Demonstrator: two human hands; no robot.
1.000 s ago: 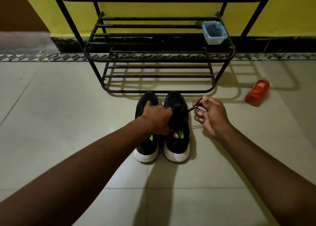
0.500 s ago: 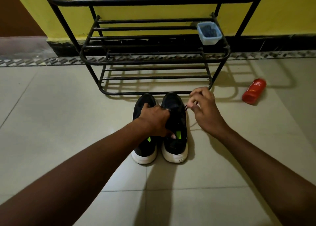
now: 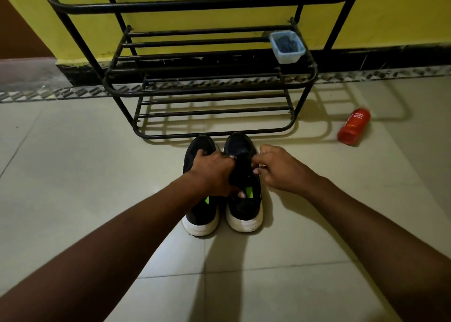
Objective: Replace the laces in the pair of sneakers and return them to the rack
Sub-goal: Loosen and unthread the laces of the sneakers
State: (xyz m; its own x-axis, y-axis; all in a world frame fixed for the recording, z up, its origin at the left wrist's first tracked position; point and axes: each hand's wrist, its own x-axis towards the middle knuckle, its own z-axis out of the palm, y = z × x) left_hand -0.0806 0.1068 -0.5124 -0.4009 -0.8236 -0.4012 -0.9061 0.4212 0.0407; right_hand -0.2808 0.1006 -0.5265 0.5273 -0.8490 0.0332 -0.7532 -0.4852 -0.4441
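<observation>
Frankly, the head view is all we have, and it is dim. The sneakers stand side by side on the floor, toes at 12 o'clock, touching the bottom rail of the rack.

Our left hand grips the right sneaker across its tongue, fingers curled over the top and thumb hooked toward the opening. It also covers part of the left sneaker. Our right hand sits at that shoe's 3 o'clock edge with its fingers curled tight by the eyelets. We cannot tell whether it pinches a lace, since black on black hides it.

That is the main risk: working by feel, we may skip an eyelet or thread unevenly. A hard tug could drag the shoe sideways if the left grip slackens. The red bottle at 2 o'clock could roll if an elbow swings out. The small tub on the rack at 1 o'clock could be jolted off when the pair goes back.
</observation>
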